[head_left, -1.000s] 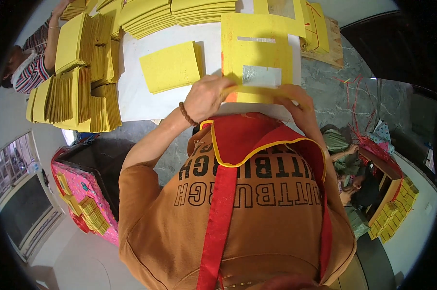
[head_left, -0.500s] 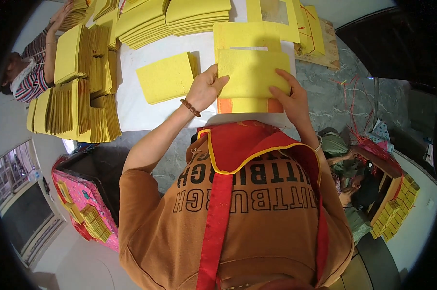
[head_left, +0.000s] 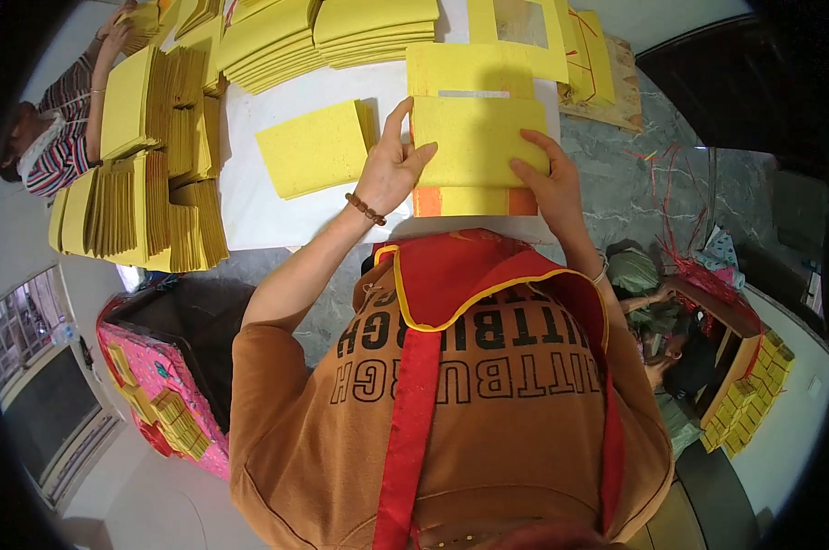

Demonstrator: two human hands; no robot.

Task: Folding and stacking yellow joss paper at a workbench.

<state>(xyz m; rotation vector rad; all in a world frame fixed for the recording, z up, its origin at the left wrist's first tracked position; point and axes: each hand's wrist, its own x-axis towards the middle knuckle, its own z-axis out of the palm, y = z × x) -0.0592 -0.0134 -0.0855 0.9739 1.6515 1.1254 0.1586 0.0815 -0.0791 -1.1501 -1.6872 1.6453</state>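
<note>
My left hand (head_left: 391, 165) and my right hand (head_left: 544, 176) press on the two sides of a folded yellow paper sheet (head_left: 478, 137). The sheet lies on a yellow pile with an orange near edge (head_left: 474, 202), at the near edge of a white table (head_left: 249, 202). The left thumb points up along the sheet's left edge. The right fingers lie flat on its lower right corner. A beaded bracelet circles the left wrist. Another yellow sheet with a silver square (head_left: 469, 69) lies just beyond.
A small stack of folded yellow sheets (head_left: 318, 147) lies left of my hands. Tall piles of yellow paper (head_left: 148, 156) fill the table's left side and far edge (head_left: 368, 27). Another person in a striped sleeve (head_left: 61, 119) works at far left. A pink box (head_left: 153, 394) stands below.
The yellow sheet has been folded down over the pile, hiding the silver square seen earlier. Both hands moved outward and now flatten it.
</note>
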